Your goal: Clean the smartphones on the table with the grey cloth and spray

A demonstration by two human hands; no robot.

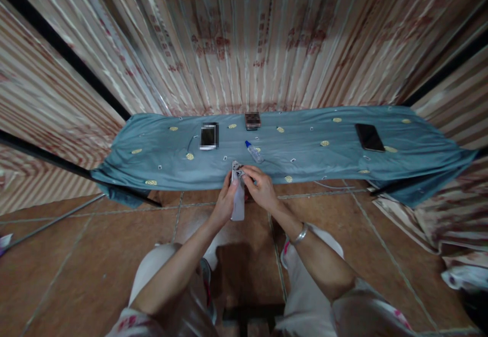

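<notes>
Head view shows the left hand (227,201) wrapped around a pale, flat, phone-like object (238,206), held up at the near edge of the blue cloth-covered tabletop (305,161). The right hand (261,188) has its fingers drawn together at the object's upper end; whether they grip anything there I cannot tell. Just beyond lies a blue-capped clear tube (254,152). Farther back sits a small dark box (252,120), with a blurred-out dark item (208,136) to its left and a black flat device (369,138) well to its right.
</notes>
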